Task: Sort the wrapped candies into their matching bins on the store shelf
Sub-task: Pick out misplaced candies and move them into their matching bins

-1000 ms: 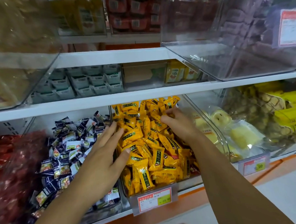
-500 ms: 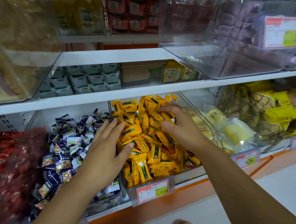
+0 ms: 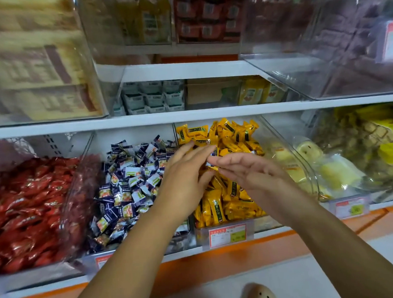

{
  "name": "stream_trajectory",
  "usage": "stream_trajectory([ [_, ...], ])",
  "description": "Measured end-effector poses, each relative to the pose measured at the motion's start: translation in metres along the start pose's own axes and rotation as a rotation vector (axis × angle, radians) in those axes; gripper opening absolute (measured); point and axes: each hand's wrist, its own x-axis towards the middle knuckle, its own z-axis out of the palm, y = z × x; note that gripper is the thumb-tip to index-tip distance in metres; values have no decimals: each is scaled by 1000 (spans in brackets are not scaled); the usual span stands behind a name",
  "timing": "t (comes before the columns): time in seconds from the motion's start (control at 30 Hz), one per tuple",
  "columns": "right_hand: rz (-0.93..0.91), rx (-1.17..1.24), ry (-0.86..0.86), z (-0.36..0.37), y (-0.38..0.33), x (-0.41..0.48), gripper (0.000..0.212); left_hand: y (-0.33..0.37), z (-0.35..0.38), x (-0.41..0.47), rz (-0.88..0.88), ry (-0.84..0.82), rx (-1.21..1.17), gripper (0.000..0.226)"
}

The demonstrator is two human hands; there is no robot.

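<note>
Both hands are over the bin of yellow wrapped candies (image 3: pixel 230 199), bottom shelf, middle of the view. The left hand (image 3: pixel 186 181) comes in over the clear divider (image 3: pixel 175 136) between that bin and the navy-and-white candies (image 3: pixel 129 186) next door, with its fingers (image 3: pixel 197 148) stretched out straight and loose, not clenched, lying over the yellow pile. The right hand (image 3: pixel 251 171) reaches across from the other side, fingers (image 3: pixel 216 159) also straight and relaxed, tips nearly meeting the left hand's. Right in that gap there's a dark wrapper bit (image 3: pixel 214 151), blue and white, sitting on the yellow heap just beside both sets of fingertips. It's too small and blurry to say whether either hand actually pinches it. Room-wise it's kind of tight: the white shelf board (image 3: pixel 189 115) runs low over the back of the bins, and the yellow candies are heaped highest there. The bin's clear right wall (image 3: pixel 305 166) slants away, with pale wrapped cakes (image 3: pixel 333 173) beyond it. The front is open, with just a low lip carrying a price tag (image 3: pixel 227 235). Far left is a bin of red wrapped candies (image 3: pixel 27 203). Below the shelf runs an orange strip (image 3: pixel 219 261), and a beige clog (image 3: pixel 259 294) pokes in at the bottom edge.
</note>
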Motion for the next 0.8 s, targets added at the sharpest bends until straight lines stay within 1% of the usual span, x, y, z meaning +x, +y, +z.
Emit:
stream_trajectory([
  [0.1, 38, -81, 6, 0, 0, 1, 45, -2, 2, 4, -9, 77, -1, 39],
  [0.2, 103, -314, 53, -2, -2, -1, 46, 1, 1, 5, -17, 109, 18, 33],
  [0.27, 121, -642, 93, -8, 7, -3, 50, 5, -1, 5, -50, 131, -58, 31],
  [0.33, 173, -1020, 0, -19, 23, -4, 65, 8, -3, 4, -100, 156, -170, 29],
  [0.37, 221, -1147, -57, -23, 33, -4, 72, 9, -4, 4, -122, 159, -202, 28],
  [0.4, 258, -1222, -86, -28, 43, -2, 76, 9, -5, 3, -134, 157, -212, 30],
  [0.47, 271, -1274, -50, -36, 54, 6, 74, 8, -6, 1, -138, 148, -221, 31],
  [0.53, 271, -1284, 65, -45, 58, 20, 69, 8, -8, -2, -157, 146, -246, 31],
  [0.6, 280, -1334, 195, -57, 57, 36, 68, 5, -11, -4, -199, 149, -287, 31],
  [0.67, 314, -1368, 279, -64, 59, 47, 67, 2, -14, -6, -226, 144, -334, 29],
  [0.73, 355, -1385, 287, -66, 60, 56, 67, -2, -15, -6, -231, 132, -376, 24],
  [0.8, 426, -1335, 254, -66, 56, 62, 70, -5, -16, -7, -236, 127, -399, 22],
])
